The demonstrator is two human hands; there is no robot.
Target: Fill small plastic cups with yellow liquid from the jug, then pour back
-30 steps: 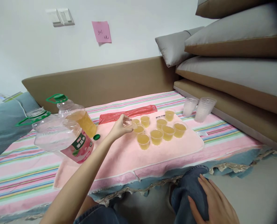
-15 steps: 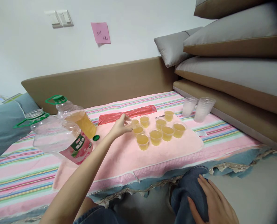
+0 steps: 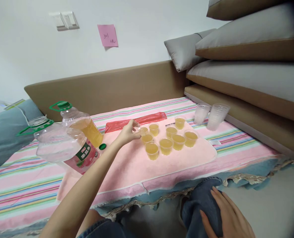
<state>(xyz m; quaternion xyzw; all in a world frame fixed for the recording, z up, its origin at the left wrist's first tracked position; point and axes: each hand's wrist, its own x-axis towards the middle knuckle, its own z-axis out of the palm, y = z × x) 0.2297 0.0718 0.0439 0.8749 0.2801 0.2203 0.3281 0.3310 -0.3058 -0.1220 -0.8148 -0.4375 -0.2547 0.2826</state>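
Note:
My left hand (image 3: 128, 134) reaches over the pink towel (image 3: 122, 165), thumb and fingers closed on the rim of a small clear plastic cup (image 3: 144, 130). Yellow juice shows in that cup; the hand partly hides it. Several more plastic cups of yellow juice (image 3: 165, 146) stand in loose rows to its right and front. Down at the lower right, my right hand (image 3: 227, 215) lies flat on a denim-covered knee (image 3: 203, 198), fingers stretched out and holding nothing.
An uncapped, nearly empty bottle (image 3: 60, 142) stands at left, before a capped juice bottle (image 3: 87, 127). A green cap (image 3: 102, 146) lies beside them. Behind the cups is a red plastic bag (image 3: 137, 121). Two stacks of cups (image 3: 217, 116) stand near piled cushions (image 3: 248, 76).
The view has shifted very slightly. My left hand stays on the same cup and my right hand still rests on the knee.

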